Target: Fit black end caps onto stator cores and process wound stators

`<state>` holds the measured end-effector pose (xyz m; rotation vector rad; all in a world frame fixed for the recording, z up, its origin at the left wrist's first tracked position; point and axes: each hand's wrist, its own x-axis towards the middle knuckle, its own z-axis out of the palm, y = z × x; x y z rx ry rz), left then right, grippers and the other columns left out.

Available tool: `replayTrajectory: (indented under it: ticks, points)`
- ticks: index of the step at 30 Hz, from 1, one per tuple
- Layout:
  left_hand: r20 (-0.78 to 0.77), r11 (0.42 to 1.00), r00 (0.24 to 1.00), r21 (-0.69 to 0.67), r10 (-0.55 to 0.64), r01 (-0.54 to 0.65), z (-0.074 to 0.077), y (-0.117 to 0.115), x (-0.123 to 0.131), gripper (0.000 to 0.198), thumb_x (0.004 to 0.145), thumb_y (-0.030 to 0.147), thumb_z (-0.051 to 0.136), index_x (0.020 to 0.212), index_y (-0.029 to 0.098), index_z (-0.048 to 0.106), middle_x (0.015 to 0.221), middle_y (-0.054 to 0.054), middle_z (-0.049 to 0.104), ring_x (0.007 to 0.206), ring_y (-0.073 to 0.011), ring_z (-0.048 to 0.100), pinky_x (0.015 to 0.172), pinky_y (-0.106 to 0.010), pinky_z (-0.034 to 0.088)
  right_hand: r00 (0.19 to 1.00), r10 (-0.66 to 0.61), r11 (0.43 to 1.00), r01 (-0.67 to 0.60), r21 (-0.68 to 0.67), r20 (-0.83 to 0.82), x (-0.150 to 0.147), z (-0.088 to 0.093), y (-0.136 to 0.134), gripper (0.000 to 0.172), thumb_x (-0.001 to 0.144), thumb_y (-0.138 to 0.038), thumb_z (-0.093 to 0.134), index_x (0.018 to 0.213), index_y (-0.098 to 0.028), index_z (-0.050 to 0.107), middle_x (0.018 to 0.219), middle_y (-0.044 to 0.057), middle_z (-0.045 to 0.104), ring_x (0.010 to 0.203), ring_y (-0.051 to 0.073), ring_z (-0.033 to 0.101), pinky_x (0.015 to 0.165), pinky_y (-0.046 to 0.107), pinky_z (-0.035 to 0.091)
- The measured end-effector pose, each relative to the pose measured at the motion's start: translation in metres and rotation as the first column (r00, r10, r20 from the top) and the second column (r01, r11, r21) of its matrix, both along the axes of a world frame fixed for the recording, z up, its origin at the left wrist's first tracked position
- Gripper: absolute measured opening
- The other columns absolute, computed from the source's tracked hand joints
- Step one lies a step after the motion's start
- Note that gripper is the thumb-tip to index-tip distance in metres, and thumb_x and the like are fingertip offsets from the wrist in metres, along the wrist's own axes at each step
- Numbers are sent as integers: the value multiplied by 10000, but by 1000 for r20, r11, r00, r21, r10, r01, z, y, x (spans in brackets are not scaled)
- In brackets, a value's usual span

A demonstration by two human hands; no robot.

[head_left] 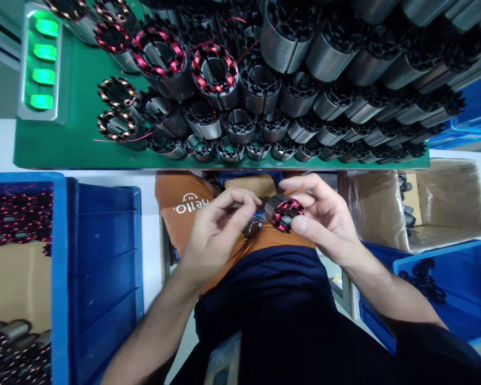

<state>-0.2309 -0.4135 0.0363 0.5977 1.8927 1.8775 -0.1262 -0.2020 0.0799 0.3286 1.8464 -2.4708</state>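
Note:
A metal cylinder with red wire windings (284, 212) is held above the lap by my right hand (324, 219), its thumb at the wound end and its fingers round the far side. Just left of it, my left hand (220, 230) has its thumb and fingertips pinched together; whether a thin wire lies between them is too small to tell. A small shiny round object (253, 226) shows below the left fingertips, partly hidden. Beyond both hands, similar cylinders (214, 75) stand in rows, some wound with red or copper wire.
The cylinders stand on a green table (80, 155) with a green-lit panel (44, 64) at its left. Blue crates (104, 267) with wound parts are at the left. A plastic-lined carton (449, 203) and a blue bin (465, 289) with black parts lie right.

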Motion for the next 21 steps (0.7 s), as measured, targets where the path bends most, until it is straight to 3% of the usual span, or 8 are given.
replayTrajectory:
  ticks: [3,6,9,11,13,17,19,21]
  points:
    - [121,997,990,30,73,-77,-6,-2,-3,292,1098,527,862,1003,250,867,1078,-70,898,1032,-233,852,946,-363,722,999,37,995,-39,-87,-21,5,-3,2,519,1022,-278,998,1467,-293,731,1126,1,904,1000,148,875,935,236,714]
    - [41,998,998,51,37,-39,12,-4,-2,226,1041,499,948,1108,284,931,1145,-62,913,1085,-244,868,945,-365,737,998,58,996,-59,-63,-6,5,-6,0,582,982,-220,1022,1474,-305,723,1083,-17,872,984,137,851,926,215,697]
    - [-52,999,999,50,-8,11,30,-3,0,58,1052,338,939,1062,284,920,1127,-42,907,1072,-217,865,901,-326,726,998,62,998,-63,19,28,4,-9,-3,625,949,-316,1056,1475,-296,718,1102,6,854,978,165,834,908,247,706]
    - [-63,999,998,42,-19,22,28,-2,0,71,1092,262,873,1023,270,885,1128,-37,901,1060,-198,860,890,-307,715,998,55,997,-57,59,38,4,-10,-3,632,944,-388,1059,1473,-291,726,1114,20,844,985,181,831,903,267,712]
    - [-29,999,999,27,-34,35,15,-3,-3,102,1113,278,848,1014,259,861,1139,-45,905,1054,-201,864,864,-305,708,999,50,997,-51,54,20,6,-8,-1,623,959,-427,1041,1480,-293,727,1128,30,848,993,193,841,896,283,720]
    - [-11,999,999,5,42,-42,-12,-12,-7,211,1113,433,868,1022,251,813,1132,-63,914,1055,-225,894,904,-341,737,999,31,999,-30,25,-30,8,-3,4,594,1007,-373,1001,1525,-317,716,1100,11,853,977,186,847,880,274,720]
    - [-146,993,983,39,112,-107,-9,-17,-6,386,964,500,1028,1169,277,789,1227,-61,907,1163,-264,903,1031,-408,760,999,30,999,-30,43,-10,7,-2,3,614,1003,-336,1006,1542,-317,710,1080,1,842,968,177,836,890,267,717]
    - [-353,996,931,40,92,-83,2,-20,-2,744,773,492,1165,1376,313,768,1364,-62,890,1298,-314,888,1173,-481,747,999,45,998,-46,47,13,6,-4,1,676,976,-328,1032,1558,-311,688,1095,3,839,976,178,831,904,270,720]
